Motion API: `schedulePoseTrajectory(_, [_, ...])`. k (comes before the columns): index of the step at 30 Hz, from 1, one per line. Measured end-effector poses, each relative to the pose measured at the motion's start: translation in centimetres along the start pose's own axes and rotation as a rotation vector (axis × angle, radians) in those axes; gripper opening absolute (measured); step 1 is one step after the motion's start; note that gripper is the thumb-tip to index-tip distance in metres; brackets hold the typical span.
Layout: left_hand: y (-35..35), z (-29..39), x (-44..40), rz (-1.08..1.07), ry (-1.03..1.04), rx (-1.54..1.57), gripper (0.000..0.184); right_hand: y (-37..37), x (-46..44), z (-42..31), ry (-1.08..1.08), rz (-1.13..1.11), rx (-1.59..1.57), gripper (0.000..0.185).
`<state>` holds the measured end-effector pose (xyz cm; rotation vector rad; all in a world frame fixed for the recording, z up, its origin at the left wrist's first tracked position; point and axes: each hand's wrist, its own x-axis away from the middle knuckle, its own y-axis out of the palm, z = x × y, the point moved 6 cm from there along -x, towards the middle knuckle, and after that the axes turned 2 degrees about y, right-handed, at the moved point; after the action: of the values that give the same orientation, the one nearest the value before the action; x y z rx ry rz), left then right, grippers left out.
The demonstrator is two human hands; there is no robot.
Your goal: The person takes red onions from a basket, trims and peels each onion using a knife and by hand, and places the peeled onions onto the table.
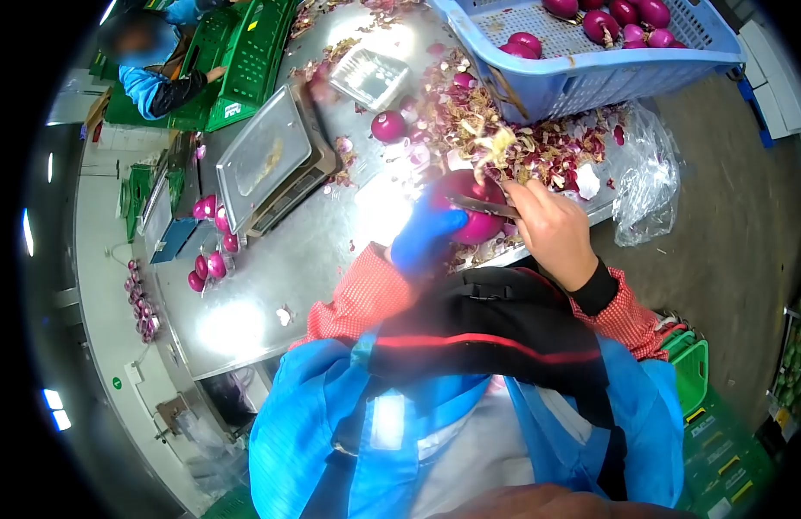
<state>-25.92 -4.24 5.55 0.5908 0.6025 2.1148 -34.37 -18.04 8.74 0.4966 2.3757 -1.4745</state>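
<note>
So, going left to right: a scale [269, 160] sits on the metal table [305, 290], then a loose red onion [388, 126]. Next up, the blue-gloved left hand [422, 232] is wrapped around the side of a big red onion [477, 227], right at the near edge. The right hand [552, 227] is bare and closed on a knife [487, 206], its blade across that onion's top. Dry skins [539, 147] are heaped just beyond, below a blue basket [591, 91] of onions, with a crumpled clear bag [647, 186] far right.

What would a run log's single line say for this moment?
left hand: gloved, holding red onion | right hand: bare, gripping knife, blade across that onion | table: onion skins, scale | blue basket: onions
</note>
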Motion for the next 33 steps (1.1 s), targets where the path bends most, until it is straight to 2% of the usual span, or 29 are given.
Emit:
schedulePoseTrajectory(2, [0.0,0.0,0.3,0.011,-0.029,-0.024,0.068,0.4,-0.6,0.1,-0.044,-0.009,0.062,0.028])
schedulePoseTrajectory(5, [0.2,0.4,0.7,0.046,-0.023,-0.015,0.068,0.8,-0.5,0.4,0.003,-0.071,0.016,0.037])
schedulePoseTrajectory(8, [-0.5,0.9,0.8,0.095,0.009,-0.036,0.072,1.1,0.8,2.2,0.031,-0.027,0.022,0.034])
schedulePoseTrajectory(9, [-0.8,1.0,0.9,0.115,0.02,-0.051,0.073,1.2,1.1,2.4,0.067,-0.037,-0.069,0.035])
schedulePoseTrajectory(12, [-0.5,2.1,0.8,0.183,0.259,-0.395,0.078,2.2,2.2,2.6,0.25,-0.104,-0.433,0.043])
schedulePoseTrajectory(13, [-0.4,2.0,0.7,0.185,0.289,-0.362,0.079,2.9,2.1,2.3,0.363,-0.132,-0.754,0.045])
schedulePoseTrajectory(14, [-0.4,1.7,0.7,0.185,0.317,-0.329,0.08,4.0,2.1,2.1,0.491,-0.175,-0.942,0.046])
schedulePoseTrajectory(15, [-0.4,1.4,0.6,0.185,0.342,-0.296,0.081,4.9,2.5,2.4,0.593,-0.214,-1.035,0.045])
schedulePoseTrajectory(16, [-0.5,0.8,0.4,0.191,0.328,-0.123,0.082,5.8,3.0,2.6,0.701,-0.245,-1.123,0.045])
schedulePoseTrajectory(17, [-0.7,-0.1,0.1,0.182,0.211,-0.034,0.081,6.5,3.2,3.1,0.78,-0.275,-1.116,0.044])
schedulePoseTrajectory(19, [-1.1,-1.7,-0.4,0.17,-0.015,0.143,0.081,5.8,2.8,3.3,0.676,-0.204,-0.916,0.043])
schedulePoseTrajectory(20, [-1.3,-1.7,-0.7,0.145,0.046,0.159,0.081,4.3,2.0,2.7,0.498,-0.099,-0.721,0.042])
schedulePoseTrajectory(22, [-1.5,-0.6,-0.6,0.214,0.209,-0.149,0.084,1.6,1.4,1.6,0.238,0.072,-0.374,0.038])
schedulePoseTrajectory(23, [-1.4,-0.1,-0.3,0.249,0.289,-0.299,0.085,1.2,1.3,1.4,0.233,0.054,-0.294,0.037])
schedulePoseTrajectory(25, [-0.8,0.6,-0.4,0.23,0.325,-0.379,0.09,0.8,1.1,0.8,0.228,0.02,-0.133,0.036])
schedulePoseTrajectory(29, [-0.3,0.9,-0.3,0.212,0.408,-0.461,0.091,2.9,1.0,1.5,0.275,-0.073,-0.016,0.035])
schedulePoseTrajectory(33, [-2.4,2.0,0.6,0.294,0.506,-0.455,0.092,3.7,3.0,2.7,0.376,-0.022,-0.123,0.033])
